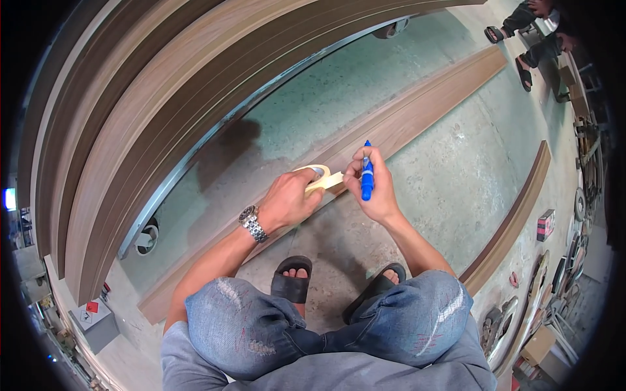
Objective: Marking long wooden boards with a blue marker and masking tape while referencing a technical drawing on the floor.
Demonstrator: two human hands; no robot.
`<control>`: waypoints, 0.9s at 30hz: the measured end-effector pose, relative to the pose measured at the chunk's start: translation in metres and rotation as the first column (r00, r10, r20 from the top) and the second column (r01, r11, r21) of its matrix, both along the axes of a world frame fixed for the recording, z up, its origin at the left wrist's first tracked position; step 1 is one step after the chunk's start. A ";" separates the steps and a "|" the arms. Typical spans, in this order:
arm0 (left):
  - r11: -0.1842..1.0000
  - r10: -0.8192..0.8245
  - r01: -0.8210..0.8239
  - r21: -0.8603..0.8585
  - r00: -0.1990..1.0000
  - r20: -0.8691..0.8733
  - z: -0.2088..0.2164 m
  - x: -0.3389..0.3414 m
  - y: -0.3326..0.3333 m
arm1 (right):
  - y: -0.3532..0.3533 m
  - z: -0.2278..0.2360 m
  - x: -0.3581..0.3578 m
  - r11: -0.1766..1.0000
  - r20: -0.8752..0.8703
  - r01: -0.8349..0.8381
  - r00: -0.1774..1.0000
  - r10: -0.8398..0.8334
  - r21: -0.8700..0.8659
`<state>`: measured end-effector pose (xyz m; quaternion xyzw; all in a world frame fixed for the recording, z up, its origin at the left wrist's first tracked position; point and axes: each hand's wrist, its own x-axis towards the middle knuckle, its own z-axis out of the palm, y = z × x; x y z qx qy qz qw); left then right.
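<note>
My left hand [287,201] is closed around a roll of pale yellow masking tape [324,171]. A short strip of it sticks out to the right, toward my other hand. My right hand [379,192] grips a blue marker [367,177], its narrow end pointing away from me. The right thumb and forefinger are close to the strip's end; whether they touch it I cannot tell. Below both hands a long brown wood-grain board [450,91] lies diagonally on the floor, running from lower left to upper right.
Long wood-grain boards [140,124] are stacked at upper left on a metal-edged rack [171,174] with wheels. Another brown board [512,221] lies at right, near a pink and black box [546,225]. A person's sandalled feet [524,73] are at far right. A grey box [95,326] stands lower left.
</note>
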<state>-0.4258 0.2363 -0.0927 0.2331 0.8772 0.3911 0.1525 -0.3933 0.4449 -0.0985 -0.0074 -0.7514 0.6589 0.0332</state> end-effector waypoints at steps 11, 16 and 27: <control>0.943 0.021 -0.003 -0.334 0.998 0.051 0.002 -0.002 0.024 | 0.006 -0.035 -0.015 0.898 -0.037 -0.083 0.993 0.110 0.433; 0.975 -0.057 0.069 -0.211 0.996 0.063 -0.007 -0.004 0.034 | 0.032 -0.074 -0.040 0.803 -0.030 -0.062 0.995 0.099 0.593; 0.980 0.043 0.005 -0.199 0.971 0.235 -0.012 -0.012 0.051 | 0.052 -0.092 -0.049 0.560 -0.006 -0.011 1.000 0.029 0.829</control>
